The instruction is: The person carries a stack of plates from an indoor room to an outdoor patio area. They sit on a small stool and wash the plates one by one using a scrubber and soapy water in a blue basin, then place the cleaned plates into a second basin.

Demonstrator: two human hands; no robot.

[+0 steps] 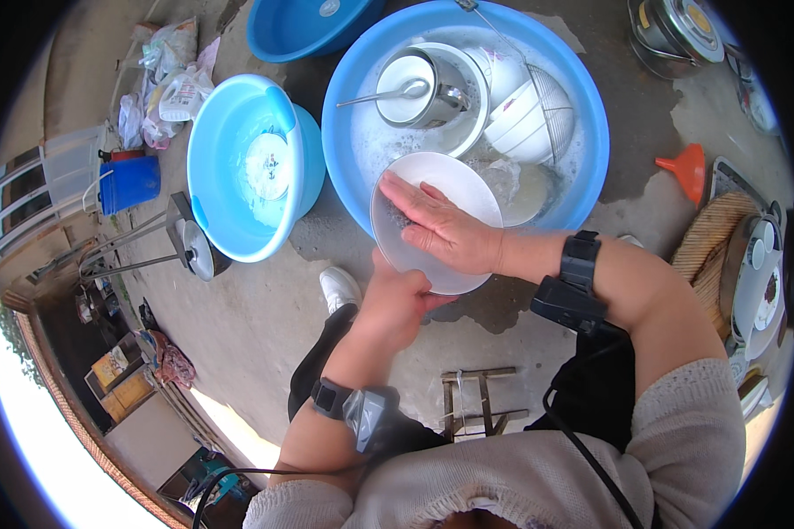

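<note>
My left hand [397, 301] grips the lower edge of a white plate [466, 182], its thumb over the rim. Flat on the plate's upper face lies my right hand [443, 228], fingers pointing up and left; whether anything is under the palm cannot be seen. The plate is tilted over the near edge of a large blue basin [595, 192] of sudsy water. In that basin are a metal mug [430, 109] with a spoon [413, 88] across it, white bowls [519, 125], a wire strainer [552, 112] and a crumpled clear plastic piece [503, 177].
A light blue basin [238, 250] holding water and a plate stands at left, a darker blue basin [304, 49] behind. An orange funnel [688, 173], a woven mat [708, 264] and a lidded metal pot [675, 40] are at right. A wooden stool [483, 403] lies between my legs.
</note>
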